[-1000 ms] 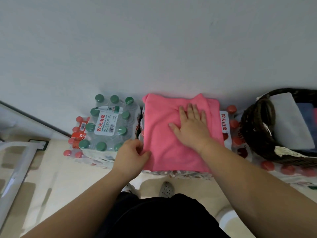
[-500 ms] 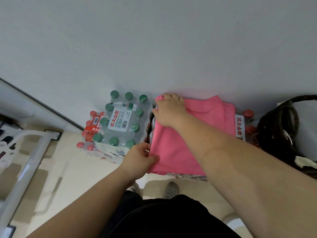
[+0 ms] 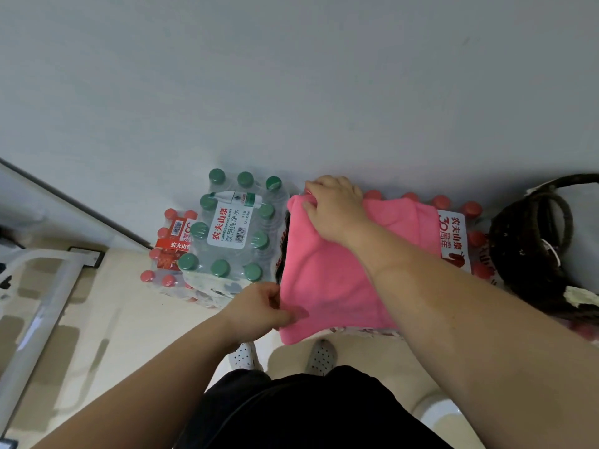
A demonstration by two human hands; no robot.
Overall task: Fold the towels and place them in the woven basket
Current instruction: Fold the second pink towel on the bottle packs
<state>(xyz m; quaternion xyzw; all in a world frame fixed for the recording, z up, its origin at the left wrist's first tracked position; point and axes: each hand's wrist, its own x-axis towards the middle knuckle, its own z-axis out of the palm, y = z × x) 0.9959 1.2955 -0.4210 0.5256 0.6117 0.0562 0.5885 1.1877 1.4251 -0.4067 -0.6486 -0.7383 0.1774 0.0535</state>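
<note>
Red-capped water-bottle pack supports the pink towel; left hand pinches its seven-o'clock corner, right hand grips its eleven-o'clock corner, apparently to fold.

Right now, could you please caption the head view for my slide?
Left hand and right hand grip the left corners of a pink towel atop a red-capped bottle pack beside the woven basket.
</note>
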